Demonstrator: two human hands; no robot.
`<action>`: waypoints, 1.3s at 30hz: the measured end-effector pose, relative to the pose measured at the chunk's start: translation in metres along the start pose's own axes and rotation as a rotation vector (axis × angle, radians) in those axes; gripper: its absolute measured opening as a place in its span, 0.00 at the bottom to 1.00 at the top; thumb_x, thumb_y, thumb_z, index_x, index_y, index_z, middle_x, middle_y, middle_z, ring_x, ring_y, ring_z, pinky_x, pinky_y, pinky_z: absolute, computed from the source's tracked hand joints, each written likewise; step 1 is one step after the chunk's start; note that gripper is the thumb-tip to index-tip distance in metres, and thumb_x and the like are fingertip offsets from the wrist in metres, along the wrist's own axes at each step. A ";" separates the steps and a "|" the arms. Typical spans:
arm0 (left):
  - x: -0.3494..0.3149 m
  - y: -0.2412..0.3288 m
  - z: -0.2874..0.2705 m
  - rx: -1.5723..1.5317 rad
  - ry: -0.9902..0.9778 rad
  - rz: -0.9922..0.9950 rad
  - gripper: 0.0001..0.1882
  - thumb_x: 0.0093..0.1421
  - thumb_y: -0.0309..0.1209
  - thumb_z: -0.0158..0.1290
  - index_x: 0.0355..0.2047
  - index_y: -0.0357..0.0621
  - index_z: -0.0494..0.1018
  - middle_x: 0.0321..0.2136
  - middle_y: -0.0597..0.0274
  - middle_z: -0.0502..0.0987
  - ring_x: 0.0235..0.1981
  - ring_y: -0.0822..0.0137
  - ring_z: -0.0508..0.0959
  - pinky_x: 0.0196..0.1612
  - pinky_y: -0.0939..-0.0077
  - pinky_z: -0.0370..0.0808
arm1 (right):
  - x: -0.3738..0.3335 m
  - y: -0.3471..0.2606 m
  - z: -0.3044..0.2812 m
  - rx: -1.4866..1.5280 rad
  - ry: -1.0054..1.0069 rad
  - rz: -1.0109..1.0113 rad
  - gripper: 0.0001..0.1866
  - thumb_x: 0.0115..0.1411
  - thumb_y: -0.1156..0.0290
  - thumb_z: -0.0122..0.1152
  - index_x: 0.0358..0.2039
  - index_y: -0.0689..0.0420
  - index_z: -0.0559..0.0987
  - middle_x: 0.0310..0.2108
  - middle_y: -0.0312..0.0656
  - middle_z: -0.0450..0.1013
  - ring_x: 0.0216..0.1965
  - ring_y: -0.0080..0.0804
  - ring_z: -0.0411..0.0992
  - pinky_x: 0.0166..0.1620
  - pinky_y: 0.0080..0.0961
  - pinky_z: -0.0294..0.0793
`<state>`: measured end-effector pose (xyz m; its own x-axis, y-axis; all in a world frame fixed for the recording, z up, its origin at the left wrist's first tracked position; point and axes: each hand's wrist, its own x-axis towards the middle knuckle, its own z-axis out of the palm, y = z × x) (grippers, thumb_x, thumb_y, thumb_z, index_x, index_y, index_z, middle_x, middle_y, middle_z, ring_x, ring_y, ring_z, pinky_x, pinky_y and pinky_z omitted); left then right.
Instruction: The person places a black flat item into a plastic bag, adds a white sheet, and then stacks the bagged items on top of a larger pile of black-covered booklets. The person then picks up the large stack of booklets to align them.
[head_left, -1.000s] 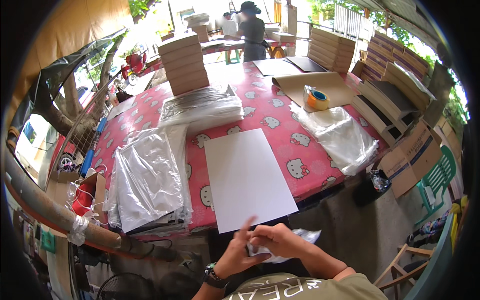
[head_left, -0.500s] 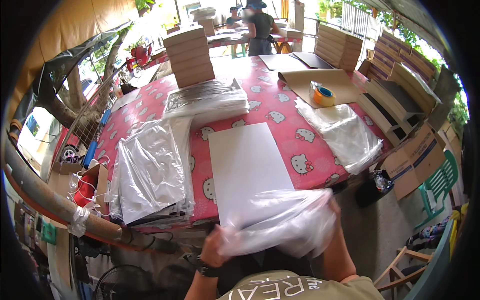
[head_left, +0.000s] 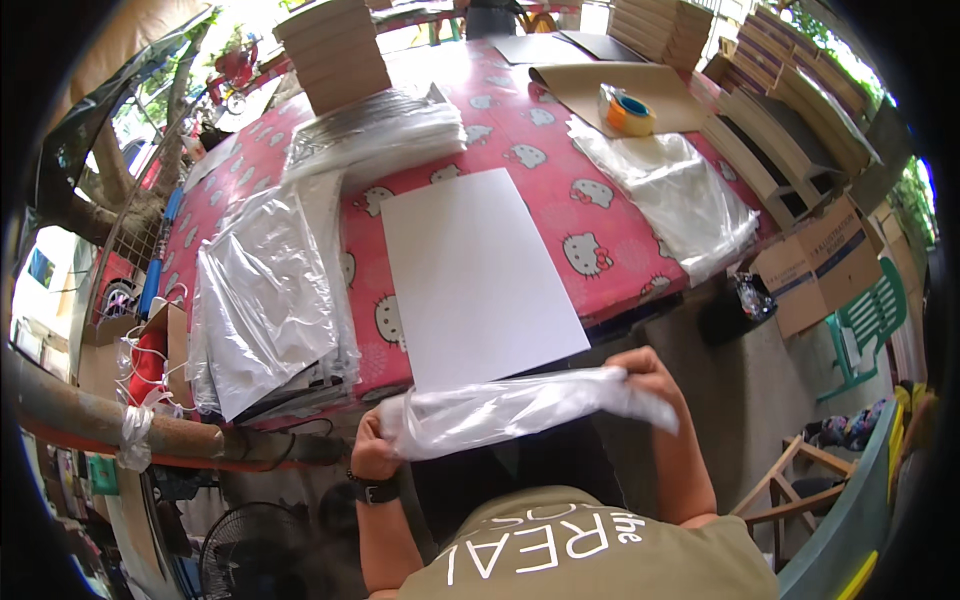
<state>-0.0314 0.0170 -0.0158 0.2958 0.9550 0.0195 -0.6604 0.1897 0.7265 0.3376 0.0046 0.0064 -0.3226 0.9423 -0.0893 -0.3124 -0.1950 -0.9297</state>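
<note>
While the pink table stretches away ahead, there's a white board lying at its near edge, and just this side, a clear plastic bag drawn out sideways. Looks like bag-opening is on; next move probably calls for spreading its mouth toward the board. Left hand: fingers curled around one end. Right hand: fingers pinching near the other.

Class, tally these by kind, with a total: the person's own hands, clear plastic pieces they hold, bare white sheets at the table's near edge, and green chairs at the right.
Hands, left hand and right hand: 2
Clear plastic piece: 1
White sheet: 1
Green chair: 1
Total: 5
</note>
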 end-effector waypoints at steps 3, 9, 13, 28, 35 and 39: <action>0.002 -0.016 -0.010 0.538 0.170 0.027 0.20 0.45 0.22 0.58 0.39 0.40 0.65 0.27 0.70 0.68 0.25 0.77 0.68 0.30 0.85 0.65 | 0.019 0.031 -0.010 -0.279 0.324 -0.083 0.07 0.47 0.83 0.50 0.27 0.63 0.76 0.21 0.33 0.70 0.22 0.13 0.65 0.26 0.09 0.63; 0.014 -0.061 0.000 1.211 0.747 0.298 0.18 0.45 0.15 0.52 0.39 0.40 0.74 0.19 0.64 0.65 0.21 0.72 0.67 0.26 0.79 0.65 | 0.042 0.068 0.000 -0.358 0.710 -0.264 0.13 0.48 0.83 0.50 0.36 0.63 0.75 0.17 0.26 0.61 0.18 0.10 0.55 0.20 0.10 0.54; 0.011 -0.071 -0.013 1.209 0.616 0.334 0.18 0.47 0.15 0.50 0.40 0.39 0.73 0.26 0.58 0.72 0.27 0.67 0.72 0.33 0.79 0.68 | 0.042 0.074 0.011 -0.533 0.768 -0.251 0.15 0.50 0.82 0.48 0.40 0.63 0.75 0.17 0.27 0.63 0.17 0.09 0.56 0.19 0.10 0.54; -0.005 -0.055 -0.082 0.090 0.293 -0.085 0.09 0.50 0.19 0.52 0.33 0.39 0.70 0.30 0.64 0.74 0.33 0.73 0.73 0.40 0.80 0.70 | 0.035 0.086 -0.041 0.266 0.216 0.000 0.08 0.51 0.76 0.59 0.32 0.59 0.71 0.28 0.35 0.70 0.31 0.19 0.68 0.36 0.15 0.67; 0.020 0.011 0.013 0.135 0.143 0.324 0.25 0.52 0.23 0.51 0.51 0.40 0.59 0.38 0.59 0.72 0.38 0.67 0.73 0.43 0.75 0.71 | 0.050 0.012 -0.012 0.130 0.200 -0.281 0.13 0.57 0.72 0.51 0.43 0.60 0.70 0.35 0.34 0.69 0.36 0.18 0.67 0.39 0.15 0.66; 0.034 0.070 0.061 0.221 0.149 0.559 0.28 0.54 0.27 0.48 0.55 0.39 0.54 0.39 0.55 0.71 0.44 0.60 0.70 0.50 0.67 0.67 | 0.062 -0.065 0.026 0.078 0.158 -0.416 0.20 0.55 0.68 0.54 0.49 0.59 0.66 0.41 0.39 0.69 0.42 0.25 0.68 0.44 0.21 0.67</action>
<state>-0.0250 0.0482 0.0776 -0.1639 0.9210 0.3533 -0.5242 -0.3847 0.7597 0.3150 0.0689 0.0704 -0.0169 0.9738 0.2268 -0.4545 0.1946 -0.8692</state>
